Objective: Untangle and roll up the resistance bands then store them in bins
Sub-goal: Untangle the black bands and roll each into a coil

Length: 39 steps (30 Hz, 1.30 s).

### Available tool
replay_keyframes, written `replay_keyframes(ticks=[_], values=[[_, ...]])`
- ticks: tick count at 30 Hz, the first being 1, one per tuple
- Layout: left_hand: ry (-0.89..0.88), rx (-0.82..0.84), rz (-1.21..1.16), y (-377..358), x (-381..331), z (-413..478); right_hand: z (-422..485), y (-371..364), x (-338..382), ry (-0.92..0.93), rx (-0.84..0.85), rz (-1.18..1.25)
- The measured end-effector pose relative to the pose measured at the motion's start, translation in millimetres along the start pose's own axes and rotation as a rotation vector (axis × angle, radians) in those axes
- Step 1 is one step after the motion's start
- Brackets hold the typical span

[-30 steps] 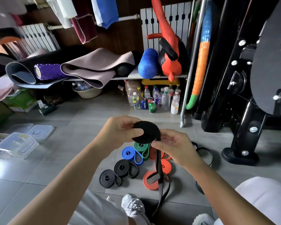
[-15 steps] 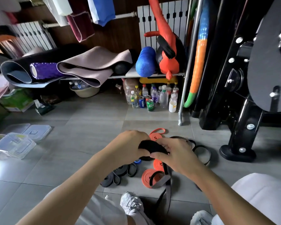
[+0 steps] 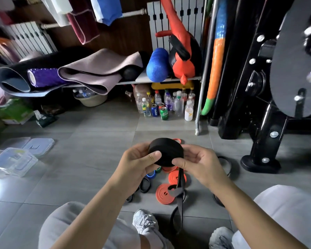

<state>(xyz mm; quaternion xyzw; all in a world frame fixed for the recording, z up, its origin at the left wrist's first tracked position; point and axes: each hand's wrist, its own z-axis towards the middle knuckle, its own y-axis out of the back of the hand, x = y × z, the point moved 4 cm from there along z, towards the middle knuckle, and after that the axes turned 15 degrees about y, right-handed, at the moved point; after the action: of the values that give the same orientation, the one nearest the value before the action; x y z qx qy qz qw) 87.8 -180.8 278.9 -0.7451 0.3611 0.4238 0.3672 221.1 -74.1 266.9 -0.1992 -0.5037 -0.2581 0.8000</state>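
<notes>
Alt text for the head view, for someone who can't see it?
The left hand and right hand grip a thick coil of black rubber resistance band, its loose tail hanging toward the grey tiled floor. Rolled orange bands lie beneath; clear plastic bins sit left.

Matt black rubbery band roll [image 3: 166, 151] — glossy grey floor tiles [image 3: 97, 141].

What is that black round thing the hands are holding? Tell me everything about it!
It is a black resistance band, flat and rubbery-looking, wound into a thick round coil. The left hand and right hand grip it from either side, thumbs pressing its face. A loose tail hangs down from it, not yet rolled.
</notes>
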Motion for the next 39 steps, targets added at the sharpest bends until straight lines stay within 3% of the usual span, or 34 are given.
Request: replay_keyframes(ticks=[4, 7, 9, 11, 14, 17, 22, 28, 34, 39], values=[[0.069, 0.108, -0.227, -3, 12, 1, -7, 3, -2, -0.002, 0.009, -0.021], [0.101, 0.114, -0.231, -3, 12, 1, -8, 4, -5, 0.002, 0.015, -0.062], [0.049, 0.018, 0.044, -1, 6, 1, -9, 6, -9, -0.026, 0.018, -0.120], [-0.091, -0.140, 0.518, 1, -8, -3, -10, 7, -9, -0.058, 0.048, -0.183], [-0.251, -0.158, 1.094, -7, -24, -10, -9, 4, -6, -0.056, 0.160, -0.327], [-0.245, -0.138, 1.308, -12, -29, -12, -8, -2, -2, -0.028, 0.237, -0.452], [-0.101, -0.083, 1.240, -11, -29, -13, -11, -4, 4, -0.047, 0.290, -0.486], [-0.184, -0.091, 1.319, -17, -23, -12, -12, -6, 3, -0.081, 0.294, -0.469], [-0.210, -0.158, 0.951, -5, -32, -11, -9, -2, -1, -0.049, 0.195, -0.355], [-0.097, -0.068, 0.306, 3, -20, -12, -5, -4, 2, 0.027, 0.053, -0.079]])
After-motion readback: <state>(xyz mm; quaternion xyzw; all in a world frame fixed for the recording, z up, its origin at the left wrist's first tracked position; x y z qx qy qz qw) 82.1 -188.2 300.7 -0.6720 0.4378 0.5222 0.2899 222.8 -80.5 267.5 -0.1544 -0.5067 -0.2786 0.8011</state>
